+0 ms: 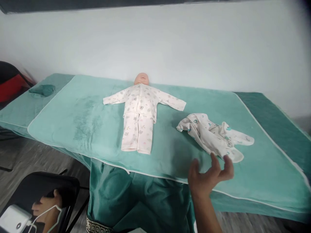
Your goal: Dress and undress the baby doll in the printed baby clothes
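Observation:
My right hand point(209, 179) hovers over the front edge of the bed, thumb and fingers apart, with nothing in it. Just beyond its fingertips lies a crumpled white footed baby garment point(211, 132) with small green prints. At the lower left, my left hand point(46, 207) is over a black chair, thumb apart from the loosely bent fingers; I see nothing clearly held. A baby doll point(142, 78) lies face up in the middle of the bed. It wears a white printed long-sleeved top point(141, 100) with sleeves spread and matching trousers point(137, 134).
A teal cover point(97, 81) with white piping spreads over the bed along a white wall point(155, 45). The black chair point(41, 181) stands at the lower left, with a white power bank point(16, 218) and cable by my left hand. A red item point(12, 87) rests on another chair.

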Available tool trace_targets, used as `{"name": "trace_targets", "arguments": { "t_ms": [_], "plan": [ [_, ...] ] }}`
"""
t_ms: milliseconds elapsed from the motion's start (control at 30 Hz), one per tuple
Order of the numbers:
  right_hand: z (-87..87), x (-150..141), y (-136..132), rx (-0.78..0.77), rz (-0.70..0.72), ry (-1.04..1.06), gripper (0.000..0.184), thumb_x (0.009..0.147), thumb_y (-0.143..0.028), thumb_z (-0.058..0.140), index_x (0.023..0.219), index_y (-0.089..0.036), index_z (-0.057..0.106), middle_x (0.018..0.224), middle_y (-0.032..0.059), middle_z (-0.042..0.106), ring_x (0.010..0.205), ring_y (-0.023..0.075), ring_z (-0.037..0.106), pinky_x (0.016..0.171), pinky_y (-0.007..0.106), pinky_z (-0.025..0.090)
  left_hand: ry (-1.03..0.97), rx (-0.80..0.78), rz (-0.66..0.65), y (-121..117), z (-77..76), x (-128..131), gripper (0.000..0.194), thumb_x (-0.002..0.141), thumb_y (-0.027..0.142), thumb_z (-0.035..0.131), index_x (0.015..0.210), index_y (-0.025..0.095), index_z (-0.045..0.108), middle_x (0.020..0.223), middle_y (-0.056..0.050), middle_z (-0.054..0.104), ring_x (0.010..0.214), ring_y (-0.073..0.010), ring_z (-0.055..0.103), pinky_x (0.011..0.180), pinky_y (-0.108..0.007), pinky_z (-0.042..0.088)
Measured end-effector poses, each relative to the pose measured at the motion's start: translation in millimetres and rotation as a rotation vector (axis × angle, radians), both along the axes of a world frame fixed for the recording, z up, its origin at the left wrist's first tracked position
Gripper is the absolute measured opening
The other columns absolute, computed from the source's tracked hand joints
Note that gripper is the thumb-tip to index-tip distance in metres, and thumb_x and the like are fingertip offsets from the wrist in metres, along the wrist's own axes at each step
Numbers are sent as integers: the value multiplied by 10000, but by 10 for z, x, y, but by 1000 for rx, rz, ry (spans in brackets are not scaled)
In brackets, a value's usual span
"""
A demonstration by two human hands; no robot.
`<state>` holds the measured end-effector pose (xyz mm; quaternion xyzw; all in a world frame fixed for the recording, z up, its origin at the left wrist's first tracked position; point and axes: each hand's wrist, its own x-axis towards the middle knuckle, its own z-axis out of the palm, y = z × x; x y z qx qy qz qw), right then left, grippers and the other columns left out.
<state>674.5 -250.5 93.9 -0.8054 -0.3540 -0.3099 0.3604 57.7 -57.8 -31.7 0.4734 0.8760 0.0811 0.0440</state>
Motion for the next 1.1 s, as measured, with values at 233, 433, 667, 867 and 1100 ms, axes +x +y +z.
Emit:
{"name": "trace_targets", "arguments": {
  "t_ms": [233,433,667,867,1100],
  "plan": [
    [464,-263,1188,37,480,237,403,963,-275,574,1361,-272,508,1412,154,506,1340,347,526,1043,625,518,-289,572,-603,329,852,1869,389,968,467,532,1232,189,598,1407,-154,542,1427,-373,463,1210,-603,404],
    [1102,429,3096,-41,611,447,221,943,-321,512,1128,-210,557,1155,112,618,914,235,629,832,435,548,-608,996,-923,1297,2018,3868,197,1034,244,555,1221,195,596,1357,-125,577,1372,-216,501,1202,-471,399],
    [987,886,4197,-404,541,527,197,887,-400,616,839,-245,505,817,87,644,870,299,592,853,431,475,-886,546,-1422,2578,2285,5657,252,1045,186,439,1169,163,657,1220,-95,675,1194,-214,637,1076,-434,518],
    [857,978,4108,-159,553,645,255,922,-265,521,694,-240,411,704,-18,513,724,174,467,750,322,404,-887,487,-1439,2747,1988,5829,332,1009,152,469,1300,170,626,1336,-97,669,1266,-242,614,1137,-477,469],
    [825,720,3837,194,474,641,96,871,-228,560,895,-244,469,886,-22,520,706,138,445,758,306,435,-946,524,-1465,2623,2009,5606,265,990,108,444,1111,173,670,1339,-93,669,1294,-206,609,1155,-436,462]
  ]
}}
